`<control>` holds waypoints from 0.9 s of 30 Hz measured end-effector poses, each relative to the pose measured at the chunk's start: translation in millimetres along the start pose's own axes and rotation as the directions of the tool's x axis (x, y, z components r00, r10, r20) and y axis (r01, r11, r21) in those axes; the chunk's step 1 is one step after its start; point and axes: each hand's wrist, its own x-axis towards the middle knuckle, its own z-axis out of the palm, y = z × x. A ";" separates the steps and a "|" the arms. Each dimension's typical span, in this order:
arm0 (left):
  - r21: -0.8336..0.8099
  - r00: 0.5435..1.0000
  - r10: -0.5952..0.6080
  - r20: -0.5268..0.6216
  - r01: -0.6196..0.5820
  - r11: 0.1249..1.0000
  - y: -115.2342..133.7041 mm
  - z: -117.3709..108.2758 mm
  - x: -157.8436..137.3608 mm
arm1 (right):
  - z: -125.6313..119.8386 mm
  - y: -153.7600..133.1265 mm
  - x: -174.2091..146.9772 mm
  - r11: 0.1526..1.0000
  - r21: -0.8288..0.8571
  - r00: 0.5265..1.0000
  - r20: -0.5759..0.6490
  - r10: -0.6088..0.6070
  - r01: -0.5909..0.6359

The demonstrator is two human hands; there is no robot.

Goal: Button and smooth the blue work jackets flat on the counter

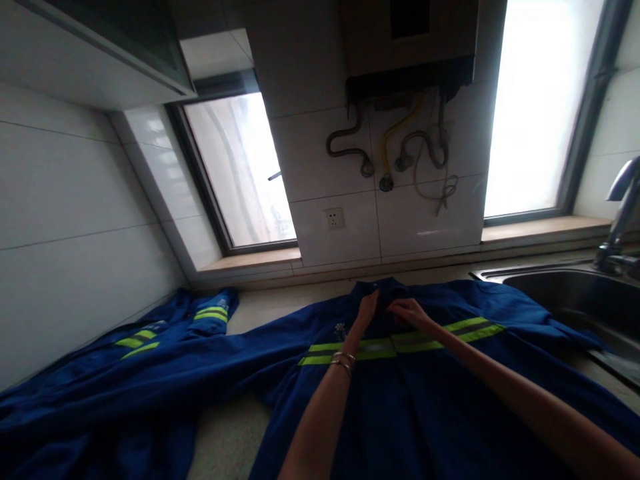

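Observation:
A blue work jacket point(380, 400) with yellow-green and grey reflective bands lies front up on the counter, its collar towards the wall. At the collar, my left hand point(369, 308) pinches the fabric by the neck opening; a bracelet circles that wrist. Just to its right, my right hand point(409, 311) hovers at or touches the upper front, fingers curled together. Dark cloth and shadow hide what, if anything, its fingertips hold. One sleeve stretches left and the other reaches towards the sink.
More blue clothing point(165, 340) with reflective bands lies at the left on the counter point(230, 427). A steel sink point(540, 277) with a tap point(617, 220) borders the right sleeve. Behind are a wall socket point(334, 218), two windows and a water heater point(410, 47) with hoses.

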 end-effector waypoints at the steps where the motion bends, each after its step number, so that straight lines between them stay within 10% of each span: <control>1: -0.002 1.000 0.002 -0.008 -0.002 1.000 -0.2 0.9 -4.1 | -11.9 7.7 5.7 0.999 0.030 0.995 -0.091 0.043 -0.040; 5: 0.129 0.994 0.024 -0.106 -0.010 0.992 2.7 6.5 -22.9 | -65.8 48.8 24.3 0.965 -0.169 0.905 -0.409 0.115 -0.199; 9: 0.324 0.975 0.145 -0.168 -0.085 0.942 9.2 11.8 -33.7 | -91.4 82.2 37.5 0.825 -0.497 0.942 -0.312 0.119 -0.269; 14: 0.349 0.994 0.093 -0.056 -0.068 0.935 13.3 11.5 -36.2 | -83.8 97.3 47.0 0.678 -0.689 0.967 -0.180 0.179 -0.254; 22: 0.455 0.997 -0.025 -0.078 0.058 0.889 14.8 11.2 -39.1 | -62.8 91.5 49.7 0.524 -0.762 0.917 -0.383 0.111 -0.382; 27: 0.556 0.972 0.203 -0.117 -0.105 0.824 26.7 12.3 -44.2 | -36.4 37.9 82.7 0.667 -0.732 0.971 -0.235 -0.053 -0.140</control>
